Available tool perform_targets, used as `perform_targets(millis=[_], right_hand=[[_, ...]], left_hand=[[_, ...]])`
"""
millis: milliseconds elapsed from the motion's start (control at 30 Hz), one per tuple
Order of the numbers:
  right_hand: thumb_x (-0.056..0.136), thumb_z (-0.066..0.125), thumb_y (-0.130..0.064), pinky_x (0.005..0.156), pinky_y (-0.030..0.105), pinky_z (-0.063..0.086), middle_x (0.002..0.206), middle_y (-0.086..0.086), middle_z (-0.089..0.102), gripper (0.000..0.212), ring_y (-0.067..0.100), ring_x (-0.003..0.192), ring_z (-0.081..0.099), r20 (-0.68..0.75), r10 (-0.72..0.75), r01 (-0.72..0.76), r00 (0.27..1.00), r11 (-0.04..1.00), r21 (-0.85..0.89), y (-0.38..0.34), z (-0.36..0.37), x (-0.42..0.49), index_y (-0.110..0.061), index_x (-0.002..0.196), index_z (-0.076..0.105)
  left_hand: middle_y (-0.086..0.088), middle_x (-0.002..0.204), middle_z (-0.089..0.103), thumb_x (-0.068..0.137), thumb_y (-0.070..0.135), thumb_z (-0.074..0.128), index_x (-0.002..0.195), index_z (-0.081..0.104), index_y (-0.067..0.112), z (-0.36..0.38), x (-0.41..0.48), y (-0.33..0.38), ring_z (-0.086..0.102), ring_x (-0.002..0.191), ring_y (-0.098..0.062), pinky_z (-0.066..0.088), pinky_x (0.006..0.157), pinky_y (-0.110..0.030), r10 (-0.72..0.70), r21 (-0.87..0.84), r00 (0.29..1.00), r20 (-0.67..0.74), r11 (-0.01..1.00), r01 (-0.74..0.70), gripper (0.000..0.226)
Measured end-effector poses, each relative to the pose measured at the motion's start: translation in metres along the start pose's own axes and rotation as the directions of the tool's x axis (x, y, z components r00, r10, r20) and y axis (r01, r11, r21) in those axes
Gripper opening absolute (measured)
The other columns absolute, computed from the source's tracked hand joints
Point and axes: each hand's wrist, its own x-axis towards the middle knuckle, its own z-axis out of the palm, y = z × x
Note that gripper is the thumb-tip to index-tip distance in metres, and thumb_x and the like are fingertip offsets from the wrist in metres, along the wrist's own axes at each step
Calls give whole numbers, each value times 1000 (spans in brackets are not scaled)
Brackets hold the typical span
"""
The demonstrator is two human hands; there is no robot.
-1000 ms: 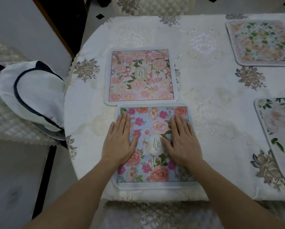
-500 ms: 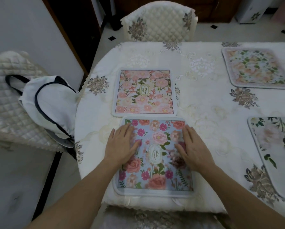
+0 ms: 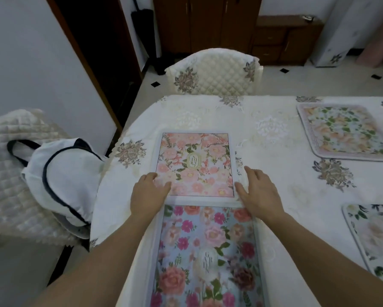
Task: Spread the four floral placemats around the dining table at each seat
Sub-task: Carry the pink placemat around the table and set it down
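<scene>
Blue placemat (image 3: 208, 251) lies flat at the near edge of the table (image 3: 281, 185), between the forearms. Just beyond it, left hand (image 3: 147, 193) pinches the pink placemat (image 3: 195, 165) at its near-left corner. Right hand (image 3: 259, 191), fingers relaxed, touches its right edge. White placemat (image 3: 374, 238) near right, peach placemat (image 3: 345, 131) far right.

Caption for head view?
Left hand and right hand flank the pink placemat at its near corners; blue placemat lies nearer.
</scene>
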Motion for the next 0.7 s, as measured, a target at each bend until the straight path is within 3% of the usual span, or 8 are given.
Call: perform_targets(millis=[233, 433, 567, 700], right_hand=[[99, 45, -46, 94, 44, 48, 135, 14, 50, 61, 32, 123, 48, 37, 81, -82, 996, 996, 34, -10, 27, 58, -11, 149, 36], [97, 49, -47, 87, 41, 46, 123, 19, 51, 55, 34, 115, 48, 28, 183, -182, 983, 983, -35, -21, 44, 81, -3, 130, 49], [91, 62, -48, 79, 37, 45, 119, 22, 51, 58, 37, 105, 55, 65, 302, -308, 951, 943, 129, -23, 47, 94, 0, 122, 54], [86, 71, -39, 78, 41, 56, 107, 15, 65, 48, 31, 92, 64, 104, 329, -343, 938, 855, 389, -25, 47, 103, -3, 113, 59]], left_hand=[[-17, 130, 58, 87, 48, 70, 135, 53, 4, 18, 69, -10, 55, 119, -36, 47, 100, -46, -118, -51, 992, -39, 992, 116, 67], [-17, 124, 58, 81, 50, 75, 130, 56, 2, 23, 84, -4, 57, 114, -34, 47, 96, -43, -169, -99, 984, -63, 982, 163, 71], [-19, 119, 62, 79, 50, 78, 127, 57, 1, 27, 90, -2, 60, 111, -36, 50, 94, -44, -205, -109, 977, -64, 974, 197, 72], [-16, 107, 68, 80, 42, 80, 110, 61, 3, 28, 95, 0, 64, 99, -36, 54, 85, -45, -202, -215, 979, -32, 958, 190, 52]])
